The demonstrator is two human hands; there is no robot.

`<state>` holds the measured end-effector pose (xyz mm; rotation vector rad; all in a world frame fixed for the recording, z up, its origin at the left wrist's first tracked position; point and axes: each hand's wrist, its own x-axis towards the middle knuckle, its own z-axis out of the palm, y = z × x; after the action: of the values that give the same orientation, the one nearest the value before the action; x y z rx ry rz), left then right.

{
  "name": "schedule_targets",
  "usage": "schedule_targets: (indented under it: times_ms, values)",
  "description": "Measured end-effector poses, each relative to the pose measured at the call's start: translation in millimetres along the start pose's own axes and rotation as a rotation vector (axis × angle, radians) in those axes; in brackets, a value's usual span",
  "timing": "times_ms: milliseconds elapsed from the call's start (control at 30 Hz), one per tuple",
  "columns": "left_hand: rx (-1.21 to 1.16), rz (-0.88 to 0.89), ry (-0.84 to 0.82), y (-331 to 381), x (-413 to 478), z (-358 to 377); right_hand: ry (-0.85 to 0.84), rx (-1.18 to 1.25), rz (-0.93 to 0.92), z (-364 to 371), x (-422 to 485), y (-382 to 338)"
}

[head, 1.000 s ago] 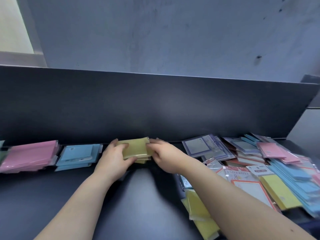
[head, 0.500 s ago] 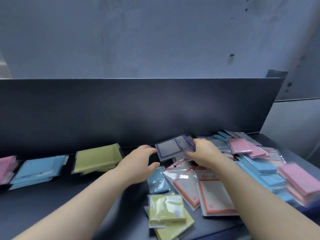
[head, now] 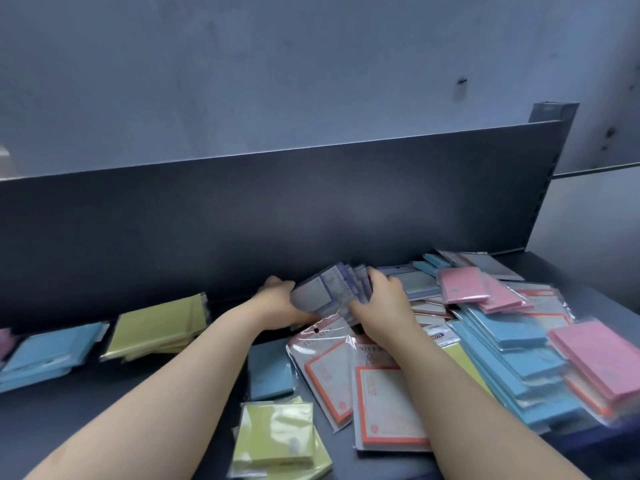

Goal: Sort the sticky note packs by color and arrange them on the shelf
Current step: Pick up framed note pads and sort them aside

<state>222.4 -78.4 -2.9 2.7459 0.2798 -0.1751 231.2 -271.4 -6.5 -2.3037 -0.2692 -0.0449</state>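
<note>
Purple packs are now gathered in a fanned bundle between my two hands, lifted a little off the shelf and close to its dark back panel. A second ago both hands were settling a yellow-green pack on its pile; half a second ago my right hand had reached the first purple pack while my left was loose and empty. Now my left hand curls round the bundle's left edge and my right hand clamps the right edge from above, so both are grasping it. I judge the yellow-green colour is done for the moment and purple is the one in hand. Left of my left hand lies the yellow-green stack, beyond it the blue stack, and a sliver of pink at the far edge; the bare stretch between that yellow-green stack and my left hand looks like the natural spot for purple. Under and to the right of my right forearm the unsorted heap remains: orange-bordered packs, loose blue packs and pink packs. More yellow-green packs lie between my forearms, still to be moved.
</note>
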Motion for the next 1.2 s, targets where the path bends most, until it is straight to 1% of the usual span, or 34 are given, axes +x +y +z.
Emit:
schedule_targets:
  times_ms: [133,233,300,400,500,633,733,800,1000,1100,1200]
  values:
    - [-0.068,-0.040,-0.002,1.5,-0.1,2.6,-0.004,0.217,0.015,-6.0,-2.8,-0.8]
    - [-0.174,-0.059,0.055,3.8,-5.2,5.5,0.011,0.282,0.031,-6.0,-4.0,-0.2]
    - [-0.213,-0.068,0.169,5.3,-9.9,6.4,0.054,0.299,0.024,-5.9,-5.1,-1.4]
    - [-0.291,-0.075,0.375,5.3,-15.9,2.9,0.172,0.335,-0.019,-7.1,-6.9,-3.4]
    - [-0.431,-0.108,0.472,4.0,-27.9,-6.8,0.236,0.282,-0.054,-6.0,-7.1,-3.4]
    - [-0.647,-0.140,0.506,-0.1,-52.4,-15.2,0.262,0.127,-0.028,-2.5,-4.4,-1.1]
    - [-0.742,-0.147,0.528,-7.1,-72.0,-16.1,0.336,0.064,-0.121,-1.2,-4.6,-4.3]
    - [-0.808,-0.158,0.530,-14.7,-82.9,-16.0,0.359,0.080,-0.190,-3.9,-7.3,-12.5]
    - [-0.975,-0.180,0.546,-48.0,-118.2,-22.1,0.327,0.234,-0.359,-5.4,-35.9,-57.1]
    - [-1.044,-0.192,0.550,-73.1,-141.5,-27.4,0.238,0.324,-0.357,10.4,-57.4,-85.2]
    - [-1.015,-0.200,0.572,-110.0,-168.8,-32.3,0.105,0.458,-0.302,36.0,-80.1,-114.8]
